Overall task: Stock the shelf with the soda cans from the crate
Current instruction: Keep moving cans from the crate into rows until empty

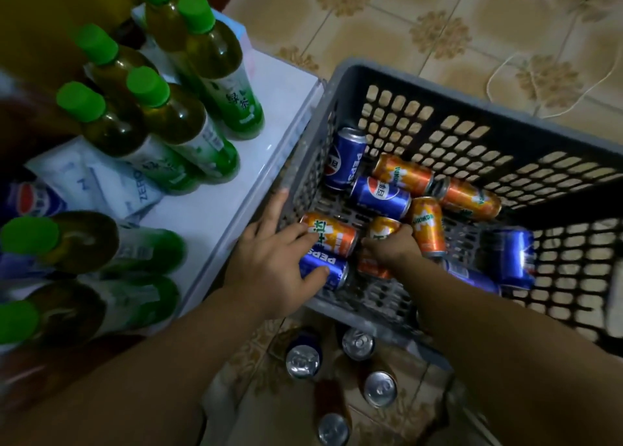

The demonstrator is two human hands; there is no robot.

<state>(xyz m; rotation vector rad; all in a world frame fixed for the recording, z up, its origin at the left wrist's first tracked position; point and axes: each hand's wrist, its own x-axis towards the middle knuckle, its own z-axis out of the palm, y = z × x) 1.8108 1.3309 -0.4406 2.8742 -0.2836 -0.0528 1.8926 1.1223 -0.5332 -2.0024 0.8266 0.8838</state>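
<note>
Soda cans (379, 197), orange and blue aluminium, mostly sit in your grey plastic crate (472, 108); right hand (391, 248) curls round an orange can (382, 228), left hand (269, 263) lies spread-fingered across others.

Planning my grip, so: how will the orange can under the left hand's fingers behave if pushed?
Lying on its side in the crate, the orange can would likely roll. Its glossy metal skin looks slippery. Undented, it seems stiff, probably full and heavy for its size.
</note>
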